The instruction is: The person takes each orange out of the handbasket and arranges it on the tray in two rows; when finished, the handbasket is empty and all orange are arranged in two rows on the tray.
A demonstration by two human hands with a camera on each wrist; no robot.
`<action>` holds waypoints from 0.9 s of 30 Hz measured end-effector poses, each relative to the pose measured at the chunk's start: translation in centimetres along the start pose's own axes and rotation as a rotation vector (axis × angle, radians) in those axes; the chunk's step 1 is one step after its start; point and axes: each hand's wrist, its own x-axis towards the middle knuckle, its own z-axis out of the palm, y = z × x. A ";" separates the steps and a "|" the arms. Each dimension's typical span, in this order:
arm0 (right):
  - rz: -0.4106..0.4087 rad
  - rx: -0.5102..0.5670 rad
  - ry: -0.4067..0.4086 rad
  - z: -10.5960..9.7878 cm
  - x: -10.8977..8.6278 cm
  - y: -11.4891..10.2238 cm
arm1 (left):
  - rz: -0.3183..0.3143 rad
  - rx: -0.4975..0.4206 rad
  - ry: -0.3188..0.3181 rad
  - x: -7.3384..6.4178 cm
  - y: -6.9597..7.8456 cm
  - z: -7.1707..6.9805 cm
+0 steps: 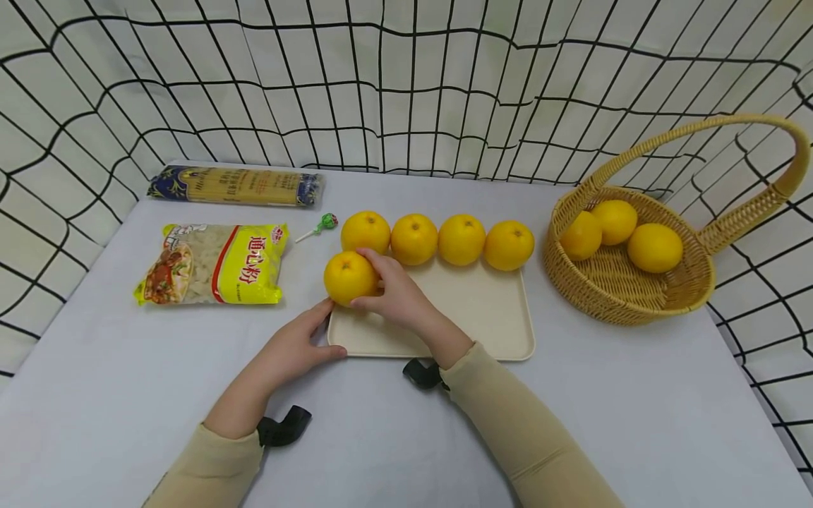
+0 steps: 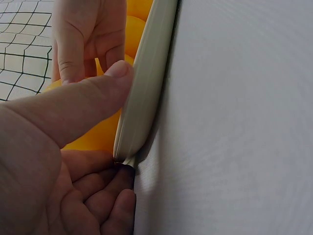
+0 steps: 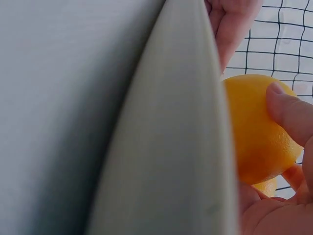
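Note:
My right hand grips an orange over the left part of a cream tray, thumb on its near side in the right wrist view. At the tray's front left corner is my left hand. Its thumb lies against the rim in the left wrist view, and its other fingers bend around the corner. Behind the gripped orange, several more oranges stand in a row along the tray's back edge. The tray's wall hides part of the gripped orange in the right wrist view.
A wicker basket with a tall handle holds three oranges at the right. Left of the tray lie a yellow bag of noodles, a pack of long pasta and a green lollipop. Black netting surrounds the white table.

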 end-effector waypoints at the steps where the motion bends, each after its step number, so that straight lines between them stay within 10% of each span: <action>1: -0.001 0.000 0.000 0.0 0.0 0.0 | -0.002 0.001 0.001 0.0 0.0 0.0; 27: -0.006 0.034 -0.033 -0.2 0.1 0.5 | -0.003 0.007 -0.003 0.0 0.1 -0.1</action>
